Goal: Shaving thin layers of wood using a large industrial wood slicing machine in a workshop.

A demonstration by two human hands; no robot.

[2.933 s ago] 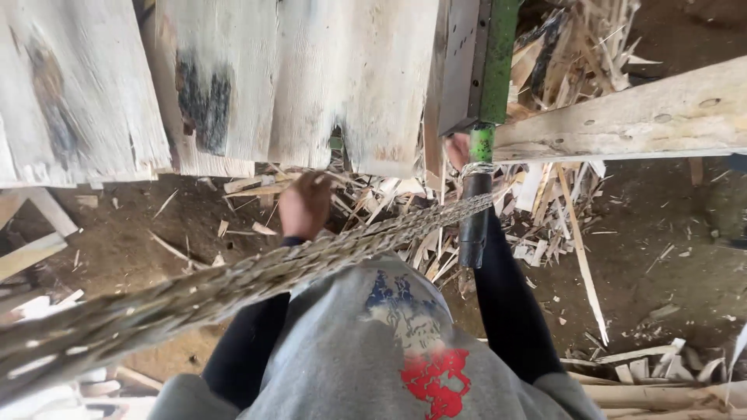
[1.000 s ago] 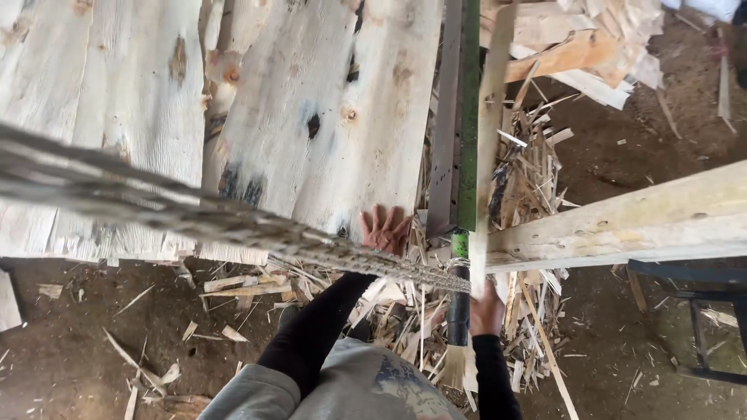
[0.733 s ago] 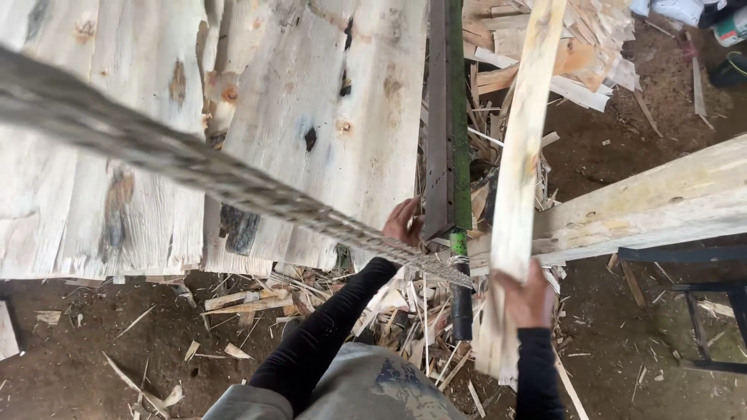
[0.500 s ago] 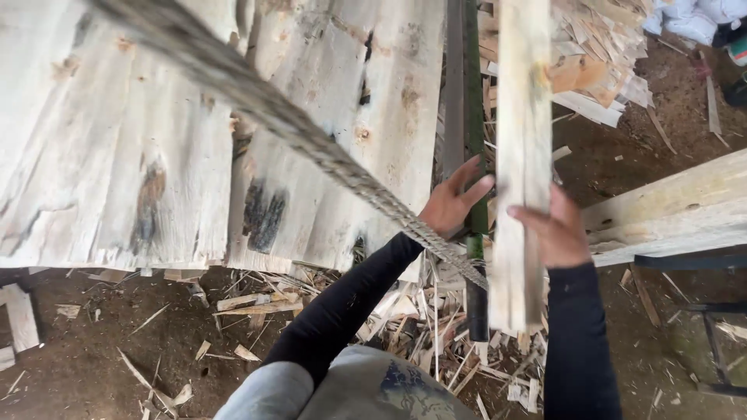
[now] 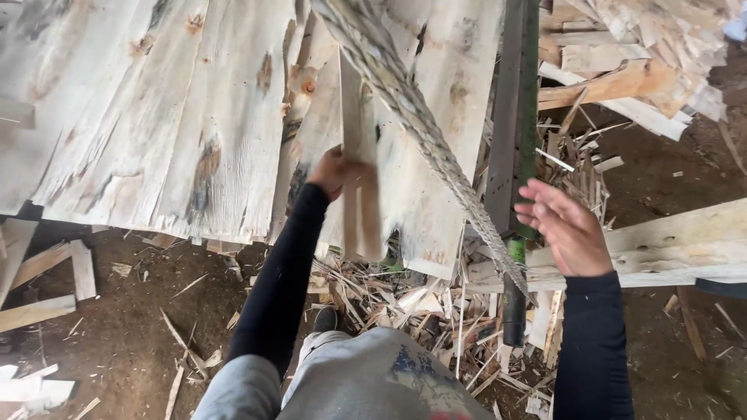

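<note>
My left hand grips a narrow pale wood strip and holds it upright over a stack of thin, knotty veneer sheets. My right hand is empty with its fingers spread. It hovers just right of a dark metal post with a green band. A thick braided rope runs diagonally from the top centre down toward the post, passing between my two hands. Both arms wear black sleeves.
A pale wooden beam juts in from the right. Splintered offcuts litter the dirt below the sheets. More scrap boards pile up at the top right, and short planks lie at the left.
The strip has passed from beside the post to the left, now over the sheets in my left hand. My right hand has let go and opened. The view has tilted.
</note>
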